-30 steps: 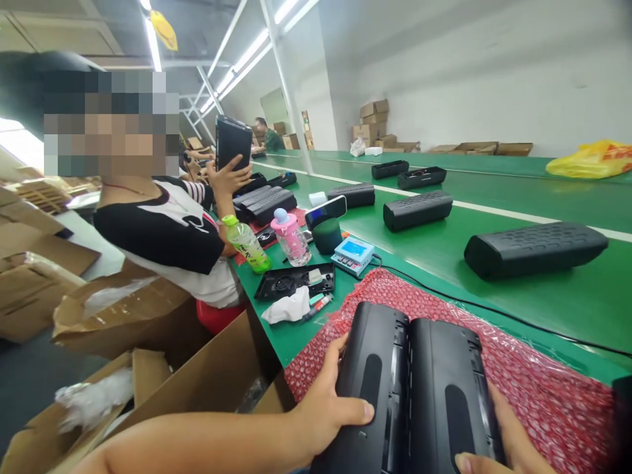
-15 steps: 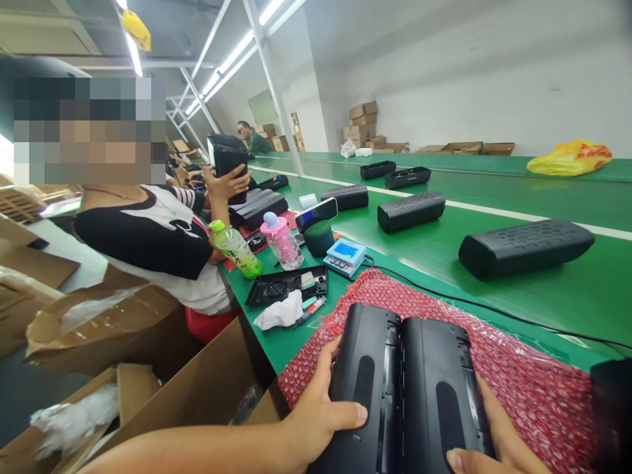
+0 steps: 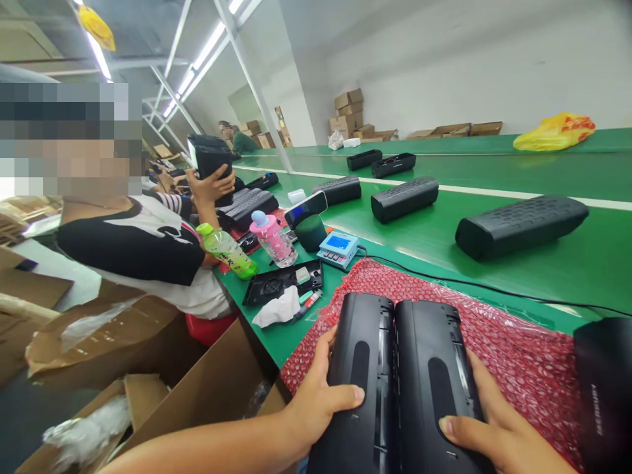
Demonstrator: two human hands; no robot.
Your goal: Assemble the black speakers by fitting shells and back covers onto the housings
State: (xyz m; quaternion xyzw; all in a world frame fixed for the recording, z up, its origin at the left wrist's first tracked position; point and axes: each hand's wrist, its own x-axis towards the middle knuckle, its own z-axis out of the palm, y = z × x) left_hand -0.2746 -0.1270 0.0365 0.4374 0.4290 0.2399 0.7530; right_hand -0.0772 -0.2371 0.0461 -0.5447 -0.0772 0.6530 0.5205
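Note:
Two long black plastic housings stand side by side at the lower middle, their long edges close together. My left hand [image 3: 323,398] is closed round the left housing [image 3: 361,368], thumb across its face and fingers behind its outer side. Round the right housing [image 3: 442,378] my right hand [image 3: 494,421] is closed in the same way, thumb pressed near the dark oval panel. Clips and slots show along the right edge of each. Below and behind them, red bubble wrap [image 3: 523,368] covers the table edge; the housings' lower ends run out of view.
Several black housings, one of them here [image 3: 523,227], lie on the green table [image 3: 434,270]. A blue meter [image 3: 338,247] with a cable, a pink bottle [image 3: 271,237] and a green bottle [image 3: 227,250] stand left. A co-worker [image 3: 128,243] holds a black case. Cardboard boxes [image 3: 197,382] sit lower left.
Both hands and the two housings have risen slightly in view, still held together. The camera view has shifted a little, bringing more of a dark object into the right edge.

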